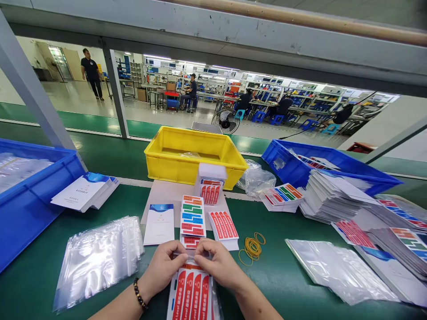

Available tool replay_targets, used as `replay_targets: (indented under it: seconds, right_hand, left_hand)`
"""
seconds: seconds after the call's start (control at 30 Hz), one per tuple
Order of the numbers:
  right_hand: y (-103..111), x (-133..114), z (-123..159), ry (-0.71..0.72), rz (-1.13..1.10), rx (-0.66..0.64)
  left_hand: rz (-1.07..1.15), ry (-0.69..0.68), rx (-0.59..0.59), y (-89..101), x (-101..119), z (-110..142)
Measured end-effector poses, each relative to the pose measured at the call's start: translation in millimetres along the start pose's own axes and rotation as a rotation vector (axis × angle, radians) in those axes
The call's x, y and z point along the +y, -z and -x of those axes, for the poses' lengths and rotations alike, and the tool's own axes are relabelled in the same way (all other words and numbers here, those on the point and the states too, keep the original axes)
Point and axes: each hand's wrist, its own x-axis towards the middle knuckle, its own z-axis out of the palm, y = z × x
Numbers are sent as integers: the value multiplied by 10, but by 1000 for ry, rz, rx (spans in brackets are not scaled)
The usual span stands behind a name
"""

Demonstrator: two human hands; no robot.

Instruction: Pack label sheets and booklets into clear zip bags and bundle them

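Note:
A clear plastic bag holding red-and-white sticker sheets lies in front of me at the bottom edge. My left hand pinches the bag's top edge between thumb and fingers, left of its middle. On the other side of that edge, my right hand pinches it the same way, thumbs almost meeting. Just beyond my fingers is a stack of multicoloured sticker sheets. A white booklet with a blue top lies to its left, and a stack of red sticker sheets to its right.
Empty clear bags lie left; more clear bags lie right. Yellow rubber bands sit beside my right hand. A yellow bin stands ahead, between a left blue bin and a right blue bin. Paper stacks crowd the right.

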Motion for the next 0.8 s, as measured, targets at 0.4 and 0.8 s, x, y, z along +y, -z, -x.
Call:
replay_targets:
  seconds: [0.4,0.8]
  right_hand:
    - [16,20,12,83,107,-45]
    - [-424,100,321,273,659,-188]
  left_hand:
    - [-117,-155,-85,20,-29,-7]
    - [-39,-339,320,192,-72,-56]
